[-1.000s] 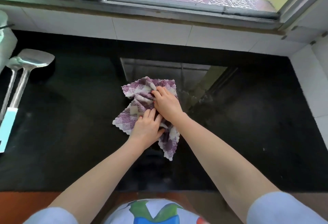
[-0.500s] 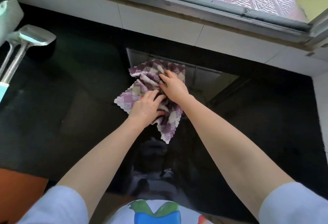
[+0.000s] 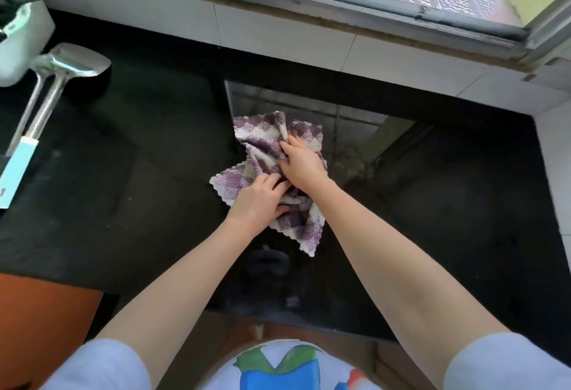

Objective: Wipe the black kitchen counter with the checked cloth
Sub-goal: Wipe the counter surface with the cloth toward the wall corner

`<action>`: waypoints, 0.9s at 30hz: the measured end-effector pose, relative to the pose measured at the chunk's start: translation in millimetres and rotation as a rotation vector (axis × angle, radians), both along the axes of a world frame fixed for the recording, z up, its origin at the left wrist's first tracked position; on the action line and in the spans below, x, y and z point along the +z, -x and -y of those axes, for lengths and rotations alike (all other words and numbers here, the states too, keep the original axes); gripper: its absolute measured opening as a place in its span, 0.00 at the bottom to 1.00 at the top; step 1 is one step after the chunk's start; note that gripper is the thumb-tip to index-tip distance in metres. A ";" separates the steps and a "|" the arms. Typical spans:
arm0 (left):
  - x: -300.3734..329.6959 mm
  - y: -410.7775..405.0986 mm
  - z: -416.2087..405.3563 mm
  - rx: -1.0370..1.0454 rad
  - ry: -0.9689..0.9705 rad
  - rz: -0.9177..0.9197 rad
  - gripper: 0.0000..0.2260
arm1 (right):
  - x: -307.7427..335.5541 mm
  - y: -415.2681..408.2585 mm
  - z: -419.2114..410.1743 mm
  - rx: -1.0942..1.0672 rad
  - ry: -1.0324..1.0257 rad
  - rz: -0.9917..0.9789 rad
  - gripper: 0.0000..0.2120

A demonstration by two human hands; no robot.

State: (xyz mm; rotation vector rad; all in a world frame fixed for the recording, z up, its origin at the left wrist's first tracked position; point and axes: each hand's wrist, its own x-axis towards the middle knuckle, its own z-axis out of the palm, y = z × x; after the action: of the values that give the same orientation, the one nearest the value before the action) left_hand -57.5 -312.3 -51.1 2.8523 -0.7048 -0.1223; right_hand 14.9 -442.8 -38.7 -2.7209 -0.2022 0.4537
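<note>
Pressing down from the head view, we hold the cloth (image 3: pixel 265 155) bunched on the counter (image 3: pixel 139 173) under both hands. Our left hand (image 3: pixel 258 201) grips its near part, fingers curled into the folds; our right hand (image 3: pixel 301 164) lies just beyond, touching the left, fingers closed on a ridge of fabric. One corner trails toward us below our right wrist. Far off to our left lie two ladles (image 3: pixel 58 80) beside a pot (image 3: pixel 21 28).
</note>
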 end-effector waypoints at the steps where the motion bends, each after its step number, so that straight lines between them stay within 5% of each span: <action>1: 0.2 5.9 -2.9 -0.009 -0.003 0.000 0.25 | -0.2 6.6 -2.6 0.003 -0.003 -0.001 0.22; 12: 4.6 71.6 -25.4 -0.091 -0.033 0.016 0.22 | -7.7 81.5 -31.6 -0.004 -0.059 -0.013 0.22; 27: 5.5 100.9 17.0 -0.174 -0.108 -0.031 0.31 | -10.6 114.7 12.8 0.065 -0.172 -0.072 0.21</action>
State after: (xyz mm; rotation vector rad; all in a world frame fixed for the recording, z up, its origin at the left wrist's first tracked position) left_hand -158.5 -329.3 -45.6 2.8790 -0.9675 -0.2364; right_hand -99.8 -455.6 -49.3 -2.5313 -0.2975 0.5269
